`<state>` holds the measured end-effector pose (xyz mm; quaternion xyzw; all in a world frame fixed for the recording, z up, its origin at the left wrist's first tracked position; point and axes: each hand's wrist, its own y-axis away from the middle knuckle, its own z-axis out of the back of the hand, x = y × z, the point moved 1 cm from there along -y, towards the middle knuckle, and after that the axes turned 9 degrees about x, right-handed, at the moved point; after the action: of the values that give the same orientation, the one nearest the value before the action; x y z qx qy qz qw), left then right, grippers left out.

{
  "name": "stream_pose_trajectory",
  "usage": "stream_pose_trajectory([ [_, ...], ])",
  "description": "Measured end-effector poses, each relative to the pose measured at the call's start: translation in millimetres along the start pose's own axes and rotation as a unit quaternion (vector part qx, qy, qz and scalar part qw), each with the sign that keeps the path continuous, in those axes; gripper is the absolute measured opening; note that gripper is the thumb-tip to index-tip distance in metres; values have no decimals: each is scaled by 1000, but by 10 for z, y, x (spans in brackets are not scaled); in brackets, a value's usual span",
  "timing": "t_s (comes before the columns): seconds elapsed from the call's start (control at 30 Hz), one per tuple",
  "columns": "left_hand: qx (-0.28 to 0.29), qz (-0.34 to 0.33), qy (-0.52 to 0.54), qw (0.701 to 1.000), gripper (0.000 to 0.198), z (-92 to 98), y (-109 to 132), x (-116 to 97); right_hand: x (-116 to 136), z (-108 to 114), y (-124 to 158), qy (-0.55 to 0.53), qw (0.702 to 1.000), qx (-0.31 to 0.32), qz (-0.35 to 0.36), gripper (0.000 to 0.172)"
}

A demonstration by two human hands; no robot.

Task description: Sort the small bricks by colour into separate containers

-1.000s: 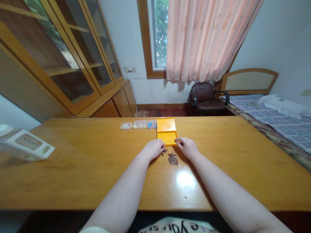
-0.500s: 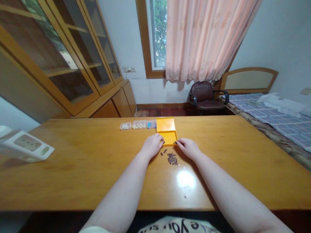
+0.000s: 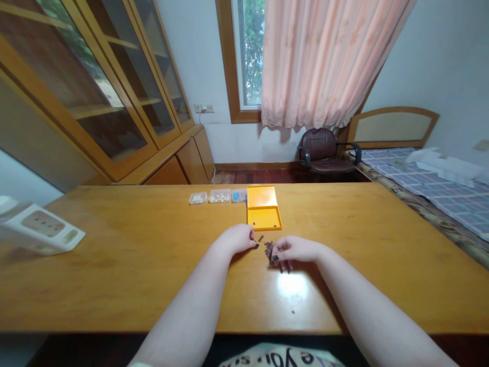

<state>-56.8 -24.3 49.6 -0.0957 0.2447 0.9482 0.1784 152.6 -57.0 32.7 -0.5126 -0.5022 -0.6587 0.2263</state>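
An open yellow hinged case (image 3: 280, 223) lies on the table with its lid folded back; two tiny dark pieces sit in its near corners. My left hand (image 3: 240, 238) is just below the case's left corner, its fingertips closed at a small brown flat piece that they partly hide. One more brown strip (image 3: 261, 238) lies beside those fingertips. My right hand (image 3: 296, 250) rests over the right side of a heap of small brown pieces (image 3: 268, 251), thumb and index finger pinched at its edge, other fingers curled underneath. What the right fingertips grip is hidden.
Three clear plastic boxes, among them one with whitish pieces (image 3: 220, 196) and one with blue pieces (image 3: 239, 195), stand left of the case. A white container (image 3: 42, 229) stands at the table's left. One small dark bit (image 3: 293, 312) lies near the front edge.
Both hands have left the near corners of the yellow case, where a tiny dark piece now shows at each. My left hand came down to a loose brown piece, my right to the heap.
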Motion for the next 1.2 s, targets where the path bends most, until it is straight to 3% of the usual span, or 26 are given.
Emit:
stream_pose_trajectory([
  [0.13,-2,-11,-4,1000,17,-30,-31,-34,-41,24,-73,-52,995,-55,65,26],
  [0.43,-17,-17,-12,1000,16,-30,-14,-78,-94,80,-154,45,975,-151,157,24],
  [0.57,-14,-18,-6,1000,16,-36,-4,-69,-94,166,-127,120,947,-271,122,21],
  [0.7,-15,-19,-7,1000,14,-31,9,-77,-24,225,-34,296,877,-376,42,24],
  [0.8,-16,-15,-11,1000,14,-15,20,-90,12,226,6,379,843,-381,-10,27],
  [0.97,-34,-20,-4,999,17,10,10,-90,16,205,1,411,840,-354,-29,29],
  [1.2,-165,-64,5,984,26,51,-15,-51,-5,207,-13,404,846,-346,-25,24],
])
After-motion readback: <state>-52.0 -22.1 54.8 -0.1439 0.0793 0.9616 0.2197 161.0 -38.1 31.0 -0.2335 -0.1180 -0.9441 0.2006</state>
